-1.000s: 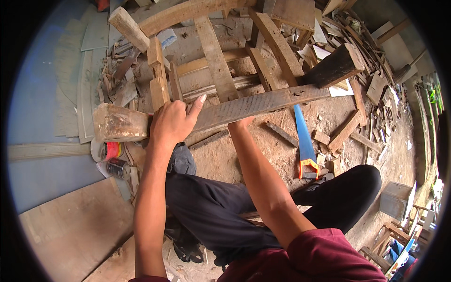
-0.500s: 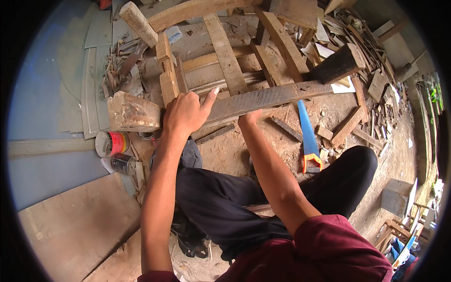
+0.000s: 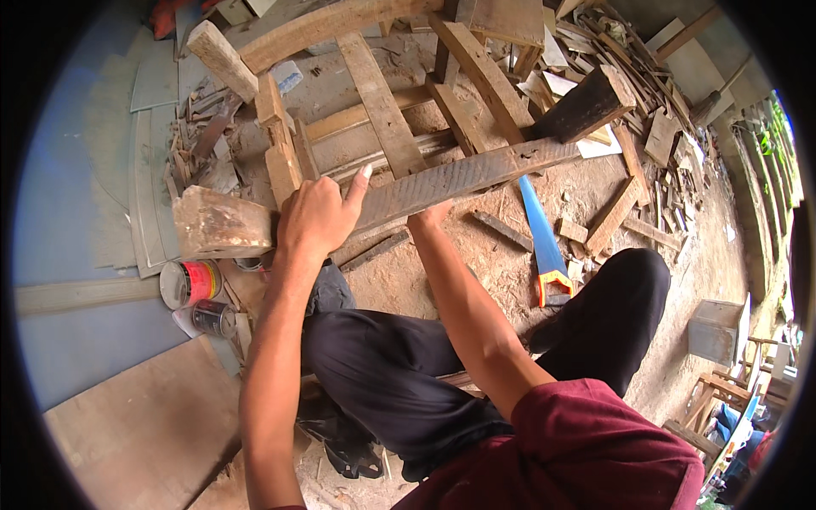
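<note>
Bare hands: two, one left hand (image 3: pixel 319 217) and one right hand (image 3: pixel 430 215) (the latter partly hidden, but counted)
Wooden frame (image 3: pixel 467 177): one
Blue-bladed handsaw (image 3: pixel 542 242): one
Cans in plain view: two, one red-banded can (image 3: pixel 192 284) and one dark can (image 3: pixel 212 318); a third shape (image 3: pixel 248 264) beside them is too covered to tell
Grey box (image 3: pixel 712 333): one
Black trouser legs (image 3: pixel 382 357): two
Scrap pile (image 3: pixel 660 136) at right: dozens of wood pieces, too overlapped for an exact number

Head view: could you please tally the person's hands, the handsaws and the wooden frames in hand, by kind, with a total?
Left hand and right hand: 2 hands
Wooden frame in hand: 1
Handsaw: 1
Total: 4
</note>
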Action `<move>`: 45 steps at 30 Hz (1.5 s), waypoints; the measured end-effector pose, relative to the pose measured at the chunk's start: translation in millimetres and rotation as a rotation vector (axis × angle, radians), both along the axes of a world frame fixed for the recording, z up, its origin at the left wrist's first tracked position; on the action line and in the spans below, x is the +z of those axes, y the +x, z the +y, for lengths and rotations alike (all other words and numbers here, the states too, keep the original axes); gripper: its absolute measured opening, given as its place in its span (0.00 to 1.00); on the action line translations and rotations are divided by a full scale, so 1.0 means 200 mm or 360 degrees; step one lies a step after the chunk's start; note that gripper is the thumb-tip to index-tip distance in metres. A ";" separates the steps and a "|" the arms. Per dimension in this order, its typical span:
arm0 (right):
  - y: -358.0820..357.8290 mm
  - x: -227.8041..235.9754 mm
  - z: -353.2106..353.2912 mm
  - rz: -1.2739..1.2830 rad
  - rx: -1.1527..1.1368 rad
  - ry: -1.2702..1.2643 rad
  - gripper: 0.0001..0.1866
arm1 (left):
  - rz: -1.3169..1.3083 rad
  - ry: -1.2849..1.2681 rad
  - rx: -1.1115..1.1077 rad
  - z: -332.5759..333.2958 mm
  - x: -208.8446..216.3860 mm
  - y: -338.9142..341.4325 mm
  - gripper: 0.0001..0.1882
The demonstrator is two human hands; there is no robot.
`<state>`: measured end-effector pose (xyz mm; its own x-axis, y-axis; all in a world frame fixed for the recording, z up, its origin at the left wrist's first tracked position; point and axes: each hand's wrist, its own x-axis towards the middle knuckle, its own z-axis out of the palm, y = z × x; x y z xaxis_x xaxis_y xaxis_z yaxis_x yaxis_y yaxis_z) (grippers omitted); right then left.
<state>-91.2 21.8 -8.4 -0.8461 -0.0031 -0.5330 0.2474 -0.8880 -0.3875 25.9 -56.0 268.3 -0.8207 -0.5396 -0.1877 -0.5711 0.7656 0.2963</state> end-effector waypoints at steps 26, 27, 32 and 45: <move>0.07 -0.01 0.12 0.1358 0.0835 0.3828 0.31 | -0.0024 -0.0035 0.0195 -0.13 -0.05 0.13 0.35; 0.03 0.04 0.21 0.1925 0.0955 0.3721 0.32 | 0.0005 -0.0011 0.0181 -0.12 -0.04 0.12 0.35; -0.37 0.10 0.47 0.3305 0.1338 0.2797 0.29 | 0.0080 0.0076 -0.0005 -0.03 -0.05 -0.05 0.37; -0.14 0.39 0.20 0.3123 0.2447 0.2577 0.28 | -0.0042 0.0188 0.0012 -0.09 -0.02 0.00 0.44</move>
<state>-119.1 62.4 69.2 -0.0236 -0.9899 -0.1397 -0.9149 0.0778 -0.3962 25.4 -73.3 263.9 -0.8105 -0.5188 -0.2718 -0.5857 0.7217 0.3689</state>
